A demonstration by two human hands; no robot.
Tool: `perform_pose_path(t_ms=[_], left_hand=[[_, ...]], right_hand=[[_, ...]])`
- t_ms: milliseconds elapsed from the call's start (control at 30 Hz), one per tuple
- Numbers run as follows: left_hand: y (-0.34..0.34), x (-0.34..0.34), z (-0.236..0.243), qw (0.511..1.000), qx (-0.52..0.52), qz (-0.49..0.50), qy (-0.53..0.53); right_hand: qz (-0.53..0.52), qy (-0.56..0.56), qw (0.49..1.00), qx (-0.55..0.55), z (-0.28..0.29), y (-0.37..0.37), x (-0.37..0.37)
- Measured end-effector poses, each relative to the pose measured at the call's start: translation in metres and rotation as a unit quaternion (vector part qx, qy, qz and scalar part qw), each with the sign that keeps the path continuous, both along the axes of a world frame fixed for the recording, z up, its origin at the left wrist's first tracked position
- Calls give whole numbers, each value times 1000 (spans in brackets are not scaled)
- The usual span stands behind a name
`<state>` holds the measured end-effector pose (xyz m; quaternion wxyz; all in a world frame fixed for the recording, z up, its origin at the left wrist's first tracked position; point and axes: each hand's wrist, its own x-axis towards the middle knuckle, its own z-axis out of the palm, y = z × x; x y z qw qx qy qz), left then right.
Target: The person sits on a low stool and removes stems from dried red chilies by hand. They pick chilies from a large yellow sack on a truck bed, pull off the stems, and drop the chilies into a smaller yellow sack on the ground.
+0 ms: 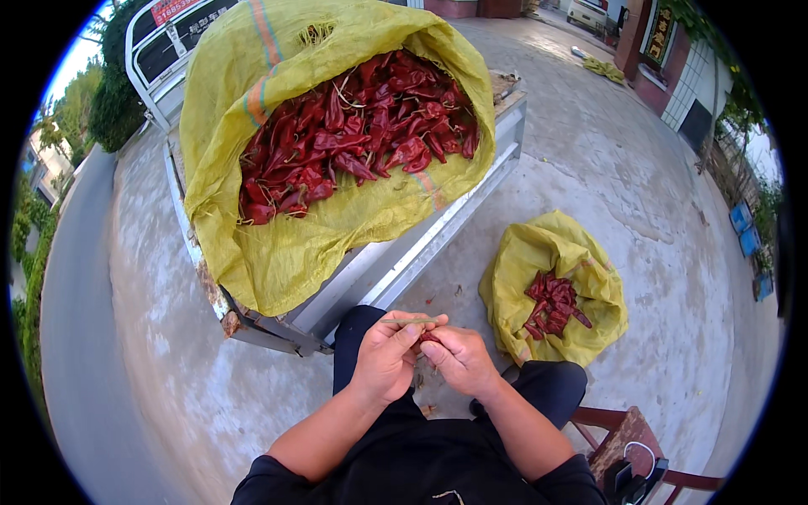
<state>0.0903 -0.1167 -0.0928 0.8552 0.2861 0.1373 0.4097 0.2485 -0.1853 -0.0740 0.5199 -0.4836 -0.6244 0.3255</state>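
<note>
My left hand [387, 357] and my right hand [462, 360] meet over my lap, fingertips almost touching. Between them is a dark red dried chili pepper [428, 337], mostly covered by the fingers of my right hand, which are closed on it. A thin green stem [404, 321] runs across the pinched thumb and fingers of my left hand. Ahead, a big yellow woven sack [220, 93] lies on its side with its mouth facing me, full of red chili peppers [353, 139]. To the right, a smaller yellow sack [515, 268] stands open, with several chili peppers [554, 305] inside.
The big sack rests on a truck's flatbed, whose metal side rail [421, 244] runs close before my knees. Beside my right leg stands a wooden stool [619, 442] with a cable and dark devices on it. Blue containers [747, 231] line the right edge; a road [80, 337] passes at left.
</note>
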Motion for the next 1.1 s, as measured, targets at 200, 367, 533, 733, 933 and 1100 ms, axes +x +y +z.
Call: perform_pose_path(t_ms=[200,367,533,733,933,1100], left_hand=[[13,-2,12,899,355,51,252],[3,23,18,999,2,14,37],[4,28,5,993,-113,7,-18],[41,19,-23,906,126,-24,403],[60,-31,66,637,537,139,535],[163,-58,102,411,563,376,611]], right_hand=[[-15,-101,992,80,5,4,11],[-115,-155,971,144,3,7,7],[-142,-129,969,153,3,4,0],[-65,-62,993,81,6,-12,-5],[-111,30,988,-104,-15,-31,20],[-128,130,966,-185,-17,-29,23]])
